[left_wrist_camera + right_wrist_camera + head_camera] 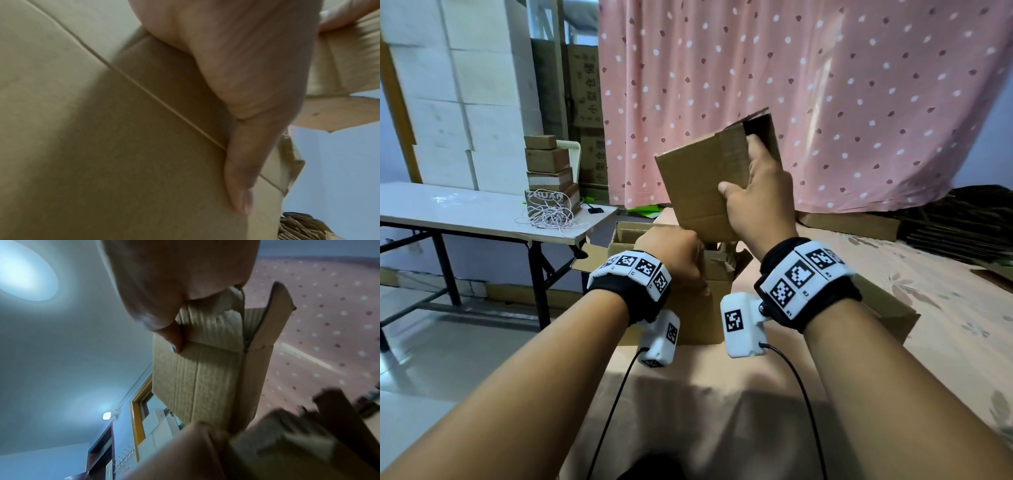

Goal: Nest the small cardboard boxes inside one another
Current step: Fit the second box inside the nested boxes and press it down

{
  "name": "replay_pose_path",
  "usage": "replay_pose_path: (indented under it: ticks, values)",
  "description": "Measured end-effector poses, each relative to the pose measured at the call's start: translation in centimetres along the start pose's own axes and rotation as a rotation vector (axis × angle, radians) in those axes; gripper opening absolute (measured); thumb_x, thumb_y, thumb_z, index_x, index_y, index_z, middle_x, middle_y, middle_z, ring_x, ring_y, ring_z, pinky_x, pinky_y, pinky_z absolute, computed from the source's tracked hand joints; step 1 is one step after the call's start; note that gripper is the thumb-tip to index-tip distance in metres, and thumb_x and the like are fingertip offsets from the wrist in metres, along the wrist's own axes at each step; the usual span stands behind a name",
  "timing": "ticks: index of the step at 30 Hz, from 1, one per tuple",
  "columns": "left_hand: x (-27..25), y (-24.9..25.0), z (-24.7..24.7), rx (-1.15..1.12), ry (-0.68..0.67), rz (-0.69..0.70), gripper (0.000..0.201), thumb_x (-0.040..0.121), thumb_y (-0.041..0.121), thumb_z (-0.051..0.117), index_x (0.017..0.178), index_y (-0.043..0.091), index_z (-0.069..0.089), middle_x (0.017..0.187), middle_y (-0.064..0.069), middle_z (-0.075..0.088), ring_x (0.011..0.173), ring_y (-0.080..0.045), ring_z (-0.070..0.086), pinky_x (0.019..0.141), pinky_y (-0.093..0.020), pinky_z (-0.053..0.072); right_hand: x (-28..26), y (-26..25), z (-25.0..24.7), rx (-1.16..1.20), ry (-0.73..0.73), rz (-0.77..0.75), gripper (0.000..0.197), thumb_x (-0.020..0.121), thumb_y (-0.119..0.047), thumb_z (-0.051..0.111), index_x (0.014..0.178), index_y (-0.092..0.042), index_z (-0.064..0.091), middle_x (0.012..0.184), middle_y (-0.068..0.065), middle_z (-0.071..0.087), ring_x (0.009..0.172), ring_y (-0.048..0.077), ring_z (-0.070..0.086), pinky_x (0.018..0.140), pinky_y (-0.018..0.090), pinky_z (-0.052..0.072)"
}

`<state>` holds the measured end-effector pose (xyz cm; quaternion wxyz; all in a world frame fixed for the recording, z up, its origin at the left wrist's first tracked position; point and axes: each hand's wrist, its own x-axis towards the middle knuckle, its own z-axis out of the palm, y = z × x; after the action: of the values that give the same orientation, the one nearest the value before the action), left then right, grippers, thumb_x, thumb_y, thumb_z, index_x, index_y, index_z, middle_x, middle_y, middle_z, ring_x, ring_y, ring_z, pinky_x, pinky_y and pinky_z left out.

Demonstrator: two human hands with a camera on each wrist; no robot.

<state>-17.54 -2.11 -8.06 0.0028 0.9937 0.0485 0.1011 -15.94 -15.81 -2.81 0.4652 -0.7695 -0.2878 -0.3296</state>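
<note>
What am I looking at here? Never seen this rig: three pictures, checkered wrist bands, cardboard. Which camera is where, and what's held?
No robot: a person works with bare hands. The patterned bands are marker tags; a small white camera hangs under each wrist.

The head view looks down from the person's forehead. The other two look along each hand from the wrist, so they show mostly palm and cardboard.

The right hand holds a smaller cardboard box up in the air, fingers hooked into its open end, thumb on the outer wall. The left hand grips the rim of a larger open box standing on a cloth-covered surface, apparently steadying it to receive the smaller one.

At the left stands a white folding table with stacked small boxes and tangled cord.
</note>
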Motion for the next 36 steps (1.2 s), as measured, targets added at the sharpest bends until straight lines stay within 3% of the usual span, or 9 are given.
replay_pose_path:
  ticks: [3, 10, 17, 21, 24, 27, 29, 32, 36]
  values:
    - [-0.3, 0.1, -0.1, 0.018, 0.002, -0.008, 0.051, 0.061, 0.071, 0.083, 0.074, 0.026, 0.063, 0.07, 0.007, 0.061, 0.075, -0.02, 0.066, 0.074, -0.034, 0.061, -0.4, 1.0, 1.0, -0.025, -0.046, 0.024, 0.054, 0.08, -0.013, 0.07, 0.131, -0.023, 0.055, 0.101, 0.002, 0.075, 0.097, 0.028, 0.07, 0.088, 0.042, 0.058]
    - [-0.3, 0.0, 0.0, 0.029, 0.05, 0.044, 0.061, 0.057, 0.074, 0.081, 0.093, 0.024, 0.073, 0.08, 0.005, 0.069, 0.08, -0.023, 0.069, 0.074, -0.033, 0.059, -1.2, 0.4, 1.1, -0.228, -0.204, -0.14, 0.04, 0.087, -0.014, 0.066, 0.124, -0.024, 0.054, 0.097, 0.011, 0.074, 0.095, 0.041, 0.067, 0.081, 0.047, 0.057]
    - [-0.9, -0.4, -0.1, -0.289, 0.157, 0.034, 0.047, 0.08, 0.055, 0.075, 0.056, 0.021, 0.054, 0.058, 0.002, 0.057, 0.061, -0.022, 0.058, 0.06, -0.032, 0.046, -2.2, 0.2, 0.6, -0.37, -0.27, -0.206, 0.044, 0.084, -0.004, 0.057, 0.124, -0.022, 0.056, 0.082, 0.011, 0.066, 0.09, 0.042, 0.064, 0.07, 0.041, 0.048]
    - [-2.0, -1.1, 0.6, -0.362, 0.341, 0.134, 0.019, 0.081, 0.044, 0.079, 0.084, 0.025, 0.079, 0.08, 0.002, 0.076, 0.079, -0.019, 0.069, 0.065, -0.029, 0.048, -2.1, 0.4, 0.6, -0.349, -0.283, -0.184, 0.043, 0.085, -0.006, 0.058, 0.125, -0.023, 0.057, 0.084, 0.011, 0.067, 0.09, 0.043, 0.064, 0.072, 0.045, 0.053]
    - [-2.8, -1.4, 1.0, -0.562, 0.481, 0.237, 0.006, 0.082, 0.024, 0.082, 0.085, 0.024, 0.077, 0.078, 0.003, 0.073, 0.074, -0.016, 0.069, 0.07, -0.036, 0.057, -2.6, 0.7, 0.6, -0.324, -0.302, -0.181, 0.038, 0.084, -0.006, 0.059, 0.117, -0.025, 0.059, 0.091, 0.014, 0.072, 0.091, 0.043, 0.065, 0.075, 0.047, 0.056]
    - [-3.5, -2.4, 0.5, -1.009, 0.722, 0.107, 0.019, 0.079, 0.004, 0.081, 0.078, 0.021, 0.072, 0.073, -0.002, 0.072, 0.067, -0.015, 0.068, 0.071, -0.043, 0.062, -3.1, 1.0, 0.5, -0.318, -0.287, -0.179, 0.037, 0.081, -0.004, 0.06, 0.113, -0.023, 0.06, 0.09, 0.012, 0.072, 0.091, 0.041, 0.064, 0.073, 0.045, 0.055]
    - [-3.9, -3.0, 0.1, -1.099, 0.808, -0.018, 0.024, 0.079, 0.005, 0.081, 0.093, 0.021, 0.07, 0.086, -0.005, 0.071, 0.077, -0.021, 0.07, 0.076, -0.046, 0.063, -3.1, 1.2, 0.4, -0.31, -0.272, -0.182, 0.036, 0.081, -0.005, 0.06, 0.111, -0.023, 0.059, 0.09, 0.01, 0.071, 0.09, 0.04, 0.064, 0.071, 0.041, 0.054]
    - [-3.6, -4.4, -0.4, -0.887, 0.642, -0.153, 0.081, 0.075, 0.011, 0.087, 0.145, 0.019, 0.046, 0.138, -0.011, 0.048, 0.122, -0.021, 0.053, 0.107, -0.031, 0.048, -3.1, 1.3, 0.2, -0.317, -0.288, -0.229, 0.031, 0.085, -0.006, 0.06, 0.109, -0.025, 0.06, 0.086, 0.006, 0.069, 0.088, 0.039, 0.064, 0.066, 0.035, 0.044]
    - [-3.1, -5.8, -1.8, -0.65, 0.4, -0.078, 0.113, 0.073, 0.021, 0.091, 0.161, 0.012, 0.021, 0.163, -0.013, 0.029, 0.151, -0.026, 0.028, 0.125, -0.04, 0.023, -3.7, 0.8, 0.1, -0.354, -0.317, -0.341, 0.035, 0.083, -0.003, 0.058, 0.111, -0.024, 0.06, 0.079, 0.005, 0.065, 0.081, 0.04, 0.064, 0.063, 0.034, 0.044]
